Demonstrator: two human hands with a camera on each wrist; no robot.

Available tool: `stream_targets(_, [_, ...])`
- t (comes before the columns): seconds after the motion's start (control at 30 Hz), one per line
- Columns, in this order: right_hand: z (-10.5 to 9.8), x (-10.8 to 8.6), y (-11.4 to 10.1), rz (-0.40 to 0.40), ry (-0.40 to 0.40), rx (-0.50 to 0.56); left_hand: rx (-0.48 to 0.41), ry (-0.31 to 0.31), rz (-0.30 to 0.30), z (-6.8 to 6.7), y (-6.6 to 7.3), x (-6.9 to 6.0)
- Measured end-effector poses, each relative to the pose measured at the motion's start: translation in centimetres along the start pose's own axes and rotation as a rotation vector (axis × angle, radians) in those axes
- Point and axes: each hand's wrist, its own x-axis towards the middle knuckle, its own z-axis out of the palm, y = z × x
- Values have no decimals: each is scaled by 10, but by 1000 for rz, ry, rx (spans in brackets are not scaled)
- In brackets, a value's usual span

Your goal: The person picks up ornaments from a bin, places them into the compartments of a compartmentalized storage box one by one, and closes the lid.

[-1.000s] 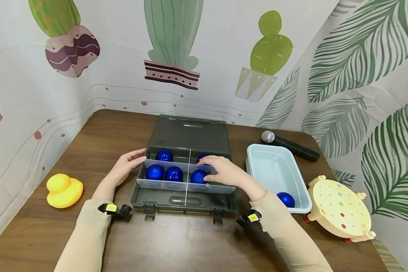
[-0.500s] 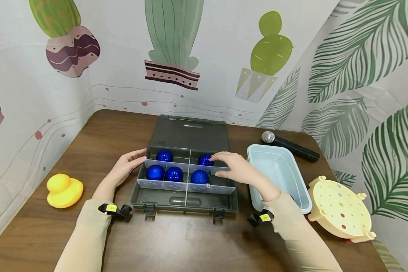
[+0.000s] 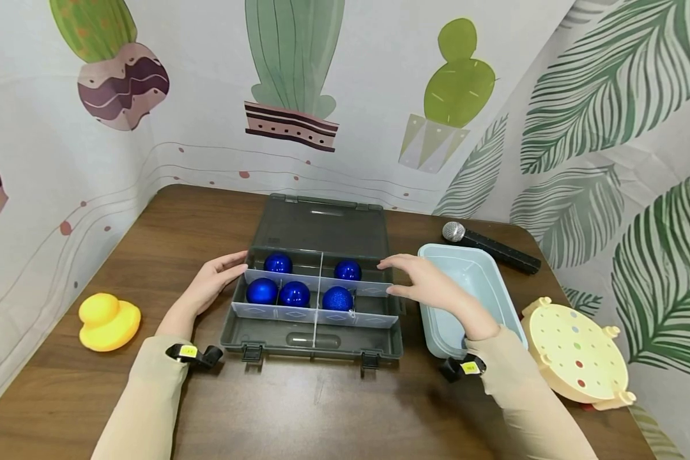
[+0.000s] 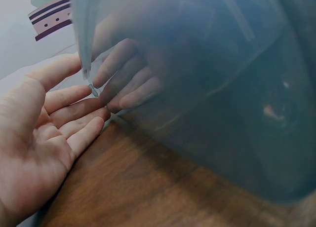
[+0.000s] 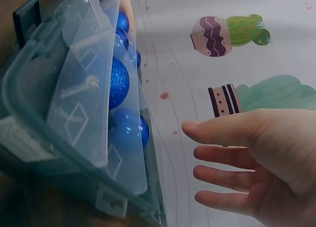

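A grey see-through divided box [image 3: 264,329] lies on the table with its lid [image 3: 324,223] folded back. Two blue balls [image 3: 261,291] [image 3: 294,294] sit in its middle left section, and a glittery blue ball [image 3: 338,298] is in the middle right one. At the back, one shiny ball [image 3: 278,262] lies left and another [image 3: 347,269] right. My left hand [image 3: 209,281] rests its outstretched fingers against the box's left wall; the left wrist view shows that palm [image 4: 47,133]. Above the box's right edge hovers my right hand [image 3: 431,287], fingers apart around nothing.
To the right stands a pale blue tub [image 3: 508,310], partly covered by my right forearm. A microphone [image 3: 494,249] lies behind it, and a cream round toy stool [image 3: 577,351] is beyond. On the left is a yellow rubber duck [image 3: 109,322].
My right hand has left the glittery ball in the middle right section and drawn back to the right, over the tub's near side. The left hand stays put.
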Motion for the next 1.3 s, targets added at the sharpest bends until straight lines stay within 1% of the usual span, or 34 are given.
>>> stream_targets(0.3, [-10,-17,13,22,7,-10,-8,2,3,0,-1,1])
stream_targets(0.57, [-21,-38,30,49,11,-19,-23,2,15,0,-2,3])
stream_targets(0.73, [-24,-50,44,66,-3,-12,-24,4,20,-1,-4,3])
stream_targets(0.83, [-25,-57,53,85,-27,-2,-17,8,21,-1,-5,3])
stream_targets(1.03, [-30,-68,64,131,-120,9,-33,5,19,0,-6,4])
stream_targets(1.2, [-32,-75,71,116,-165,-20,-24,3,21,0,-4,2])
stream_targets(1.3, [-32,-79,74,123,-214,-24,-25,8,24,0,-5,3])
